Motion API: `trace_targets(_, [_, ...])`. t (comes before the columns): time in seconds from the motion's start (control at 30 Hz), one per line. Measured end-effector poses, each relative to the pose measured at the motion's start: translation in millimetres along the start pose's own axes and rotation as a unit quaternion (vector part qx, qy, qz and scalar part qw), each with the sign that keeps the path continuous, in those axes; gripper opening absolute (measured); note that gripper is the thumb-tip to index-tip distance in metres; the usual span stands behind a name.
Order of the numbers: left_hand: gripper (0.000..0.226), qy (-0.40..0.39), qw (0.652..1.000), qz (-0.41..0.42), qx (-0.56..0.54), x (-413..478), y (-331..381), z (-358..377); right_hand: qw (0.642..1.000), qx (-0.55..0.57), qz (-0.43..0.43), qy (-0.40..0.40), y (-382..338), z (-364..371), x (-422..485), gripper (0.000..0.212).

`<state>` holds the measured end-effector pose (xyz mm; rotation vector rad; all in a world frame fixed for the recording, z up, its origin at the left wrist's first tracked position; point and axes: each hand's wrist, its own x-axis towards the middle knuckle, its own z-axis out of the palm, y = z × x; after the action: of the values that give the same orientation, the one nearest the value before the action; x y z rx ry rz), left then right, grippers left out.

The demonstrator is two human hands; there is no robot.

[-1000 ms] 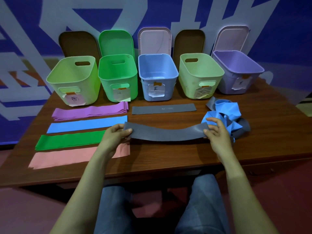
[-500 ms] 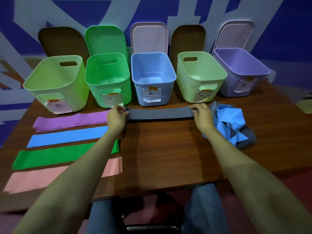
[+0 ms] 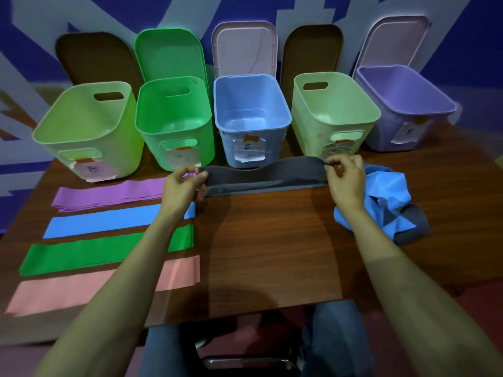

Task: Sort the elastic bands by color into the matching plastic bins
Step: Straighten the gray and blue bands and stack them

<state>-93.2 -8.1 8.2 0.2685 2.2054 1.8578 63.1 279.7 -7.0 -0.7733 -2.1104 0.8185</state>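
Left hand [image 3: 183, 185] pinches left end of grey band [image 3: 261, 174], thumb and fingers clamped on it. Right hand [image 3: 344, 178] pinches right end, fingers curled round edge. Band stretched between hands just in front of blue bin [image 3: 228, 142], far edge lifted and wavy, near edge down at table [image 3: 272, 254]. Crumpled pile of blue and grey bands [image 3: 386, 191] just beside right wrist. Purple band [image 3: 109, 194], blue band [image 3: 109, 220], green band [image 3: 95, 253], pink band [image 3: 81, 289] lie flat in rows at left.
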Motion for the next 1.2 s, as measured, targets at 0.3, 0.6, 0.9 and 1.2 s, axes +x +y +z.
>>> trace_targets(0.3, [0.024, 0.009, 0.985, 0.005, 0.175, 17, -5, 18, 0.982, 0.125, 0.13, -0.054, -4, 7, 0, 0.009])
trace_targets(0.6, [0.022, 0.075, 0.89, 0.027, 0.449, 27, -19, 32, 0.987, -0.095, 0.079, -0.107, 6, 35, 4, 0.028])
trace_targets(0.9, [0.029, 0.067, 0.865, 0.013, 0.497, 29, -24, 32, 0.985, -0.125, 0.065, -0.102, 4, 41, 0, 0.03])
trace_targets(1.2, [0.036, 0.063, 0.811, 0.009, 0.582, 0, -16, 48, 0.938, -0.295, 0.015, -0.183, -4, 28, -1, 0.037])
